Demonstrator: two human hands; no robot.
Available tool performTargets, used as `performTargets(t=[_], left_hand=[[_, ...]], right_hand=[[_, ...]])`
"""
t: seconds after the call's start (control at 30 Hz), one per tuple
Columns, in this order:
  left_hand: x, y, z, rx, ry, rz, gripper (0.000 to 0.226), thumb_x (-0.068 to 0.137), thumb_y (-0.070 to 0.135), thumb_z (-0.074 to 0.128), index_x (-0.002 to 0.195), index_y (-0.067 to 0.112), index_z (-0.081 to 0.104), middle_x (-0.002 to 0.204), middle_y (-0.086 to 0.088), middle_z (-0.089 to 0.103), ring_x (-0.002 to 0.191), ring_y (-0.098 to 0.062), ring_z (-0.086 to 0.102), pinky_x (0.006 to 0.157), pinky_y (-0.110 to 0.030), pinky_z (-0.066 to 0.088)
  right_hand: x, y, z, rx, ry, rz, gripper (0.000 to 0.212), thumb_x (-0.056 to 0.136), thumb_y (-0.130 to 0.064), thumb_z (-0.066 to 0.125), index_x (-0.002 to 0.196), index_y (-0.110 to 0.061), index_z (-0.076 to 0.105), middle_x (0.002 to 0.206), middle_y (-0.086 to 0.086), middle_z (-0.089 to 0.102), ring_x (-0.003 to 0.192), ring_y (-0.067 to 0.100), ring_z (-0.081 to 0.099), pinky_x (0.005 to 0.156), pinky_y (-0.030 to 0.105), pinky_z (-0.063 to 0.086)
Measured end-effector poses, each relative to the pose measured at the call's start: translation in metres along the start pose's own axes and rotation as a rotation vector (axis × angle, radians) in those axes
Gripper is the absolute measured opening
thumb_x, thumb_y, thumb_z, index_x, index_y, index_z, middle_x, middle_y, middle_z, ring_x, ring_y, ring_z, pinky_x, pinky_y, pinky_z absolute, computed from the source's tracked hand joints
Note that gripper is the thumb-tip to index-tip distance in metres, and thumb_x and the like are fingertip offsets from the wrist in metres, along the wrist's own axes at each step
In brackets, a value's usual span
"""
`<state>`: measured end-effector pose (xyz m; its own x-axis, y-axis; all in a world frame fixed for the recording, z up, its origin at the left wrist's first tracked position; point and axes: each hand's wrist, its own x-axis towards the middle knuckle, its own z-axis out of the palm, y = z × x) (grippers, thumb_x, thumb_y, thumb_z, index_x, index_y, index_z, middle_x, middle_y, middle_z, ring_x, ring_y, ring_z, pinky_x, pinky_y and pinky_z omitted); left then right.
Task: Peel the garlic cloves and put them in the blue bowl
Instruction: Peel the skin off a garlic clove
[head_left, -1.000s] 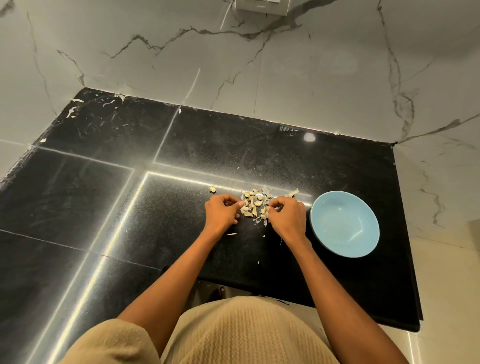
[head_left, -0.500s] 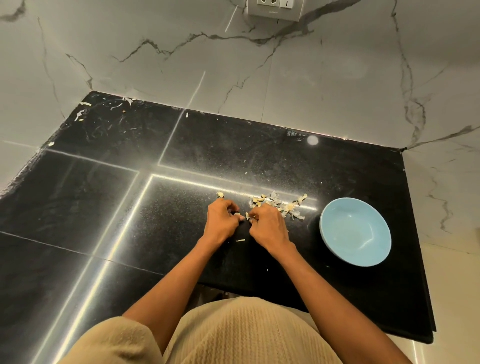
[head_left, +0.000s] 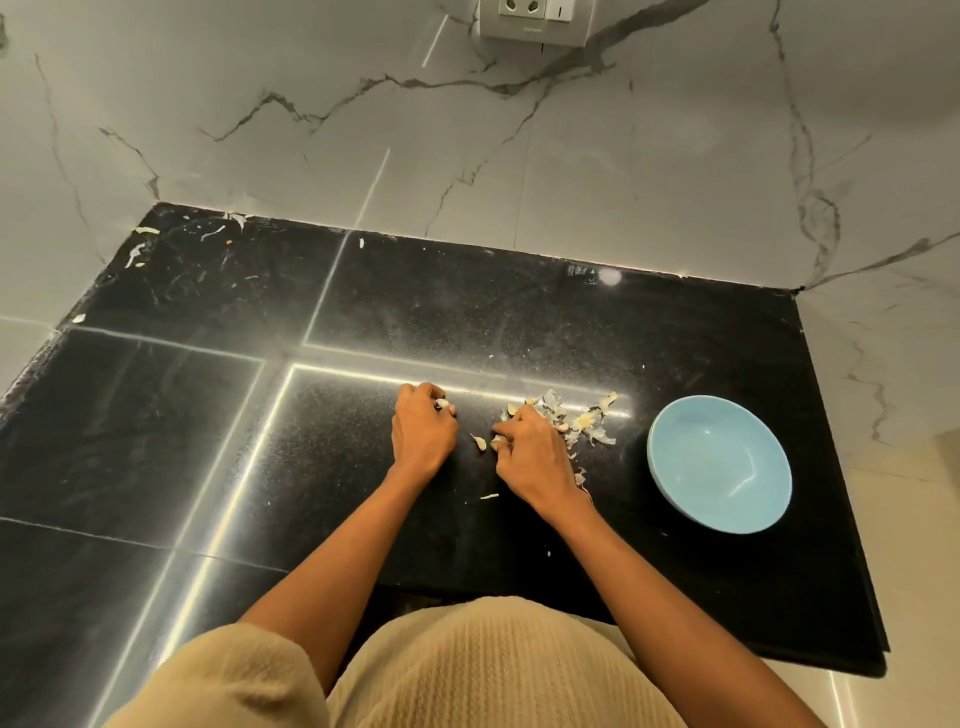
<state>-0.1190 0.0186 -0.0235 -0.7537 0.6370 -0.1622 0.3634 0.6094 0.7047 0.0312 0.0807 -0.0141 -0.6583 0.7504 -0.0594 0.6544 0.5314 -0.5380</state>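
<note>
The blue bowl (head_left: 719, 462) is seen at three o'clock on the black countertop (head_left: 208, 415), with nothing visible inside it. A pile of garlic cloves and skins (head_left: 566, 415) lies between the bowl and the hands, just at one o'clock of the right hand (head_left: 530, 454). A garlic clove (head_left: 442, 403) is pinched in the curled fingers of the left hand (head_left: 422, 431). Another small pale piece (head_left: 497, 442) is gripped by the right hand's curled fingers, and a loose clove (head_left: 479, 441) lies between the two hands.
</note>
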Motion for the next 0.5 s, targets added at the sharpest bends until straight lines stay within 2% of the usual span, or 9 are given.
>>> performTargets(t=[0.1,0.23,0.5], left_hand=[[0.0048,0.0017,0.0018,0.065,-0.021,0.032,0.002,0.091,0.015,0.066,0.092,0.014,0.064,0.099,-0.003,0.061,0.084,-0.022,0.061,0.074,-0.038,0.050],[0.0067,-0.0007,0.0034,0.041,-0.088,0.056,0.004,0.087,0.013,0.072,0.083,0.015,0.071,0.083,-0.001,0.071,0.079,-0.019,0.067,0.074,-0.036,0.055],[-0.0010,-0.0038,0.0092,-0.012,-0.202,0.157,0.016,0.085,0.003,0.069,0.088,0.014,0.080,0.085,0.000,0.077,0.081,-0.013,0.070,0.082,-0.033,0.058]], right_hand=[[0.0001,-0.0040,0.0043,-0.075,-0.016,-0.010,0.019,0.093,-0.006,0.061,0.099,-0.003,0.079,0.094,0.011,0.055,0.081,0.032,0.063,0.068,0.040,0.052],[0.0027,-0.0054,0.0055,-0.082,0.003,0.040,0.015,0.089,-0.002,0.062,0.089,-0.002,0.076,0.093,0.008,0.054,0.078,0.030,0.062,0.070,0.044,0.056],[0.0039,0.0007,0.0071,0.066,0.093,0.152,0.009,0.092,-0.007,0.067,0.092,-0.006,0.075,0.100,0.009,0.063,0.091,0.025,0.062,0.084,0.038,0.052]])
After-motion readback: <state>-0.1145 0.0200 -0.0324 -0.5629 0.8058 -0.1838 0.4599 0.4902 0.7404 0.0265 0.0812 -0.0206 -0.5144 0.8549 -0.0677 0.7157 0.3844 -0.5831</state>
